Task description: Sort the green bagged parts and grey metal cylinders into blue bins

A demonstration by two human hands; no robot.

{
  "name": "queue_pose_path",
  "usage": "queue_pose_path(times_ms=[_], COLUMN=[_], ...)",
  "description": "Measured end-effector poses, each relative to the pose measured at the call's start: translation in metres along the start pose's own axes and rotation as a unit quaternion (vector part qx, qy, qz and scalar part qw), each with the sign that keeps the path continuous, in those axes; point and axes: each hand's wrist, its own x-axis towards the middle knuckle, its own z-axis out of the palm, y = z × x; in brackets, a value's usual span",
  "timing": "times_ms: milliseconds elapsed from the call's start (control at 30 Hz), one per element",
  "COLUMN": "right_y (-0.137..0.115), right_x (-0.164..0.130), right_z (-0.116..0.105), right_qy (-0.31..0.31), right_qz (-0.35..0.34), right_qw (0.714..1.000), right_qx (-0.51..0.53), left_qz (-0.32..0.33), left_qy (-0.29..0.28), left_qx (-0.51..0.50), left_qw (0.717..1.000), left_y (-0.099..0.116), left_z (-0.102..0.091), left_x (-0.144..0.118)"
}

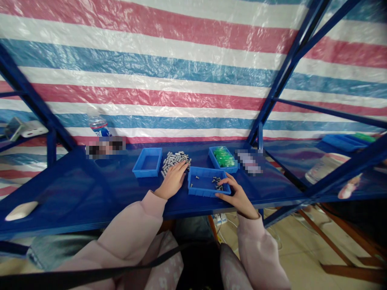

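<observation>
My left hand (173, 180) rests palm down on the blue shelf, its fingertips touching a loose pile of small grey metal parts (174, 160). My right hand (237, 194) reaches over the near right corner of a shallow blue tray (199, 187), fingers pinching among a few small dark screws (217, 183) lying in it. Whether a screw is between the fingers I cannot tell. An empty blue tray (148, 162) stands left of the pile. Another blue tray holding green parts (224, 157) sits behind the right hand.
A water bottle (98, 125) stands at the back left by the striped tarpaulin wall. Blue frame struts (273, 90) rise at right and left. A white object (20, 210) lies at the shelf's front left edge. More blue trays (343, 141) and a clear bottle (325, 167) lie on the right shelf.
</observation>
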Motion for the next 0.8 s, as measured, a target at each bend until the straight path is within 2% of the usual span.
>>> queue_pose_path(times_ms=[100, 200, 800], right_y=[-0.001, -0.001, 0.001], right_x=[0.0, 0.0, 0.0], right_z=[0.001, 0.001, 0.002], right_qy=[0.008, 0.011, 0.021], right_qz=[-0.002, -0.004, -0.008], right_qw=[1.0, 1.0, 1.0], right_qx=[-0.001, -0.005, -0.016], left_qz=[0.005, 0.002, -0.043], left_qy=[-0.052, -0.074, -0.087], left_qx=[0.014, 0.012, 0.032], left_qw=[0.999, 0.997, 0.995], left_y=[-0.004, -0.004, 0.003], left_z=[0.005, 0.004, -0.008], left_x=[-0.002, -0.003, 0.002])
